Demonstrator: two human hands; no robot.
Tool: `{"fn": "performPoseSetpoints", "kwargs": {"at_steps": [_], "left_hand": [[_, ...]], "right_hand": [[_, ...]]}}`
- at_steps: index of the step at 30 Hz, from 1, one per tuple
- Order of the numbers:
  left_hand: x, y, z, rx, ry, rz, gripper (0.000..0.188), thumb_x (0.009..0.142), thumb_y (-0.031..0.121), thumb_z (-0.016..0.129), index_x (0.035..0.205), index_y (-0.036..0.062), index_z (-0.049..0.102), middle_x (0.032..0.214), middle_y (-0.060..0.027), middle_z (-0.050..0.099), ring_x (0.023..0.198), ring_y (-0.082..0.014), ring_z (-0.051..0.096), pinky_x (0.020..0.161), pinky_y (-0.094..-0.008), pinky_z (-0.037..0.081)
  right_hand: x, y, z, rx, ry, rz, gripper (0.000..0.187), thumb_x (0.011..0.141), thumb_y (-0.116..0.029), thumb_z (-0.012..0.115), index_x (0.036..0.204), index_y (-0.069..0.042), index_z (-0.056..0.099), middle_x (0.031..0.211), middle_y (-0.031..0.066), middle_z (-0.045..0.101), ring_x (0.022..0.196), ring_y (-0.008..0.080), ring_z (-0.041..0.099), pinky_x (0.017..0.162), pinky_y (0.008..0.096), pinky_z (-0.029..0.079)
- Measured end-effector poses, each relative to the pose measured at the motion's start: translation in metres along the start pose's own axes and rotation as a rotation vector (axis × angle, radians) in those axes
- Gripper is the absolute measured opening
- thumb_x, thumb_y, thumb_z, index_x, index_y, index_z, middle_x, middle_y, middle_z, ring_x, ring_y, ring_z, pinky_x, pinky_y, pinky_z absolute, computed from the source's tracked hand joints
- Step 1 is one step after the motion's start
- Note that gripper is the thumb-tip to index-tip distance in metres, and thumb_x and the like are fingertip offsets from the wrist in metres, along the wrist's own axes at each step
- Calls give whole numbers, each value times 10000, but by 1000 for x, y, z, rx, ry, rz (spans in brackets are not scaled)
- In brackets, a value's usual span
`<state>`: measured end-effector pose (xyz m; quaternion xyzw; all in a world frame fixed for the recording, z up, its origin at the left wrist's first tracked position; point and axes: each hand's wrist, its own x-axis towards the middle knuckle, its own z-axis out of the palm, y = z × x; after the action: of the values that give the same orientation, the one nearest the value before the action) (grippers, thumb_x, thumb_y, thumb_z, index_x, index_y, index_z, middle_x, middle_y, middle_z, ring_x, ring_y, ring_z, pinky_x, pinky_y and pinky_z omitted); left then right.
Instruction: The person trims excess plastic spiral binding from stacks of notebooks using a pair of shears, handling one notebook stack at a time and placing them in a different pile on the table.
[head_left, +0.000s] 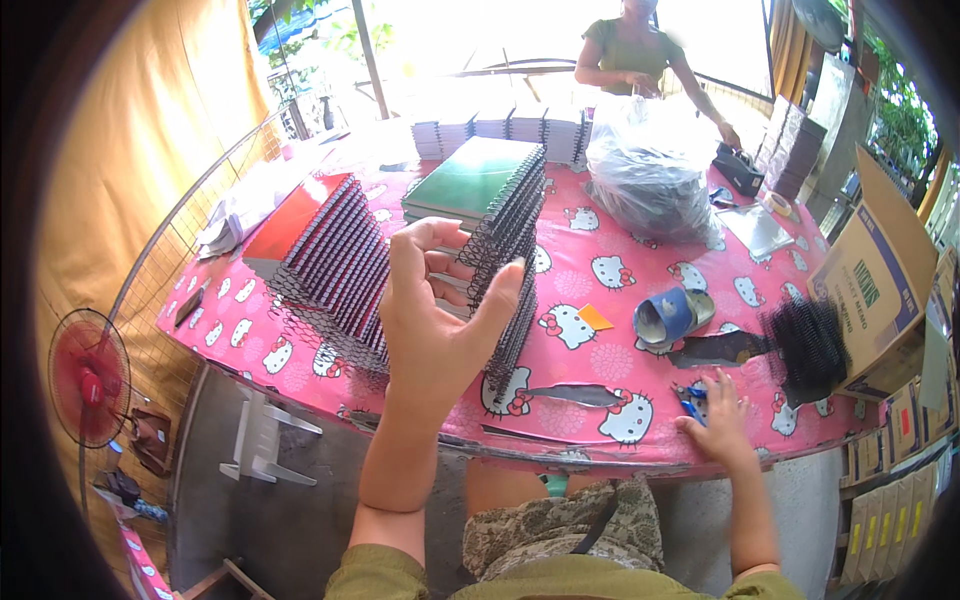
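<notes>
on the pink worktop (590,365), a green-topped notebook stack (480,180) stood behind the left hand (435,310), grip parted; the right hand (722,422), grip loosely spread, lay at blue-handled pliers (692,403); a carton (872,295) bore printed lettering.

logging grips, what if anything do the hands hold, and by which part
The left hand looks open and empty; the right hand is at the blue-handled tool, but whether it grips it cannot be told.
</notes>
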<state>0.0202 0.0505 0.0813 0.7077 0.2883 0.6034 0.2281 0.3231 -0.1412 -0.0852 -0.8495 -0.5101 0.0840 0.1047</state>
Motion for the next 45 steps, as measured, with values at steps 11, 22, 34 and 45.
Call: {"fn": "performPoseSetpoints", "kwargs": {"at_steps": [11,22,34,45], "left_hand": [[11,12,3,319,8,52,266,812,109,711,995,47,529,868,-56,591,683,-78,555,534,-225,429],[11,7,10,253,30,-8,139,820,69,670,878,48,546,727,-1,575,628,-52,525,545,-228,418],[11,4,14,222,34,0,143,838,59,663,874,38,526,701,-7,554,610,-61,503,566,-232,424],[11,-2,12,177,73,-60,205,823,111,683,860,21,503,672,-38,540,553,-89,487,530,-265,434]], "right_hand": [[71,-153,-120,365,410,-805,342,917,-306,561,1062,1,518,927,206,524,890,382,529,808,456,422],[100,-210,-133,178,587,-885,521,880,-488,594,1100,-18,550,1030,202,584,1015,386,574,882,531,426],[110,-208,-141,104,644,-897,596,779,-576,687,890,6,624,804,151,632,701,302,652,612,380,511],[103,-204,-125,131,618,-792,688,774,-653,638,891,23,592,876,193,628,844,338,633,758,414,501]]}}
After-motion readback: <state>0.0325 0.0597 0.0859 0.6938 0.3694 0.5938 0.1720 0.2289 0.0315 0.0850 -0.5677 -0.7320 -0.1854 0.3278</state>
